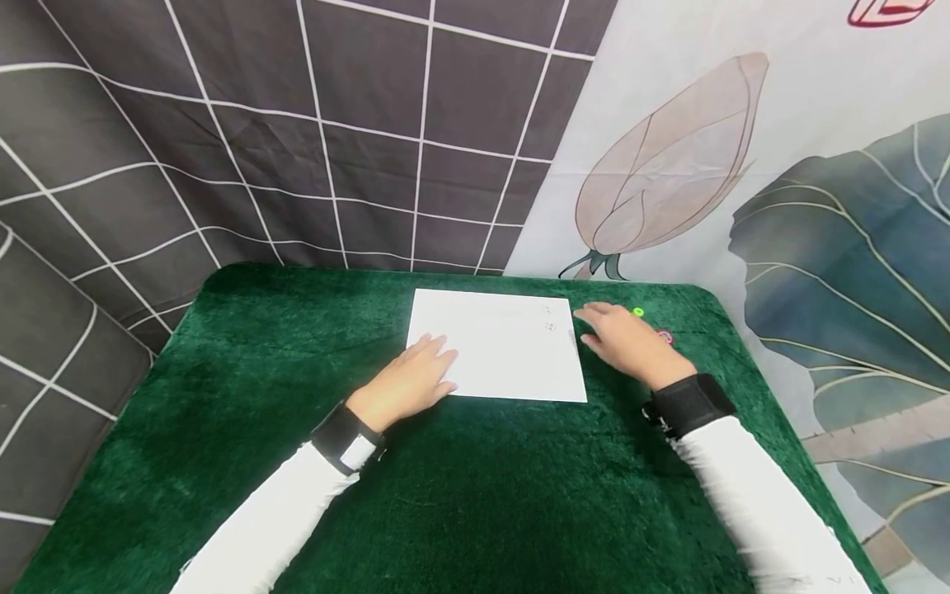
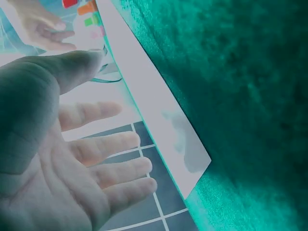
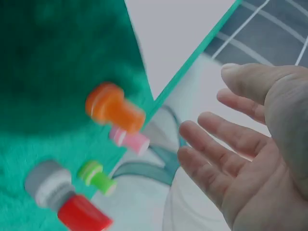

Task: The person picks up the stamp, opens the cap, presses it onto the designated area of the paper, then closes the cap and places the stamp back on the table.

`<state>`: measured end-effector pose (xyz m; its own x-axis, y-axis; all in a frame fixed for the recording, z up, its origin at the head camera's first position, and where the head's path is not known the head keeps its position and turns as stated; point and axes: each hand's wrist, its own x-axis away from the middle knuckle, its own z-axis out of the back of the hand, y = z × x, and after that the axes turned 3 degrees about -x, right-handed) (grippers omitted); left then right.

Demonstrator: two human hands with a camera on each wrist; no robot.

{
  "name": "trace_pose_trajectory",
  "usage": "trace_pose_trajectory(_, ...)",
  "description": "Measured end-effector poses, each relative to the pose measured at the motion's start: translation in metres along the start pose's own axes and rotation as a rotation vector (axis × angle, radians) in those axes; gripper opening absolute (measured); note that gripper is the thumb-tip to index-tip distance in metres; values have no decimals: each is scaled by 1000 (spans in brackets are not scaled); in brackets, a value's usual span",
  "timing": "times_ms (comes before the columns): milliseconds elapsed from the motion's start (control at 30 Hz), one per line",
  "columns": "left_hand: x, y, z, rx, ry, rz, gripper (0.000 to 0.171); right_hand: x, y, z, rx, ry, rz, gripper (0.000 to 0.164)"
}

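Observation:
A white sheet of paper (image 1: 497, 355) lies on the green cloth, with small printed marks (image 1: 550, 327) near its upper right corner. My left hand (image 1: 406, 382) reaches over the paper's left edge, its fingers extended. Beside the right edge is my right hand (image 1: 629, 340), fingers loose and holding nothing. Several small stamp-like pieces with knob handles stand near it in the right wrist view: an orange one (image 3: 108, 103), a pink one (image 3: 132, 141), a green one (image 3: 97, 177) and a grey-and-red one (image 3: 84, 211). In the head view the right hand hides most of them.
Dark green velvety cloth (image 1: 475, 495) covers the table. Behind its far edge hangs a dark grid-patterned curtain (image 1: 371, 165), and a pale cloth with a leaf and bud print (image 1: 668, 165) hangs at the right. Both wrists carry black bands (image 1: 690, 404).

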<state>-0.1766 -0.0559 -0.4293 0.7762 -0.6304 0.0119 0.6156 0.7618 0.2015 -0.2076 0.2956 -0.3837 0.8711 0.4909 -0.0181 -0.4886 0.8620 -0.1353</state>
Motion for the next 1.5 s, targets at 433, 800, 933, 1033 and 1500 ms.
trace_pose_trajectory(433,18,1,-1,-42,191,-133,55,-20,36,10,14,-104,-195,44)
trace_pose_trajectory(800,41,2,-4,-120,282,-208,53,-32,51,2,-40,-243,-280,44)
trace_pose_trajectory(933,45,4,-3,-135,286,-227,52,-32,54,-1,-43,-239,-257,38)
trace_pose_trajectory(1033,48,5,-2,-147,287,-221,52,-32,53,-2,-60,-229,-254,34)
trace_pose_trajectory(1500,50,0,13,-128,338,-138,49,-34,49,1,-78,-75,-175,16)
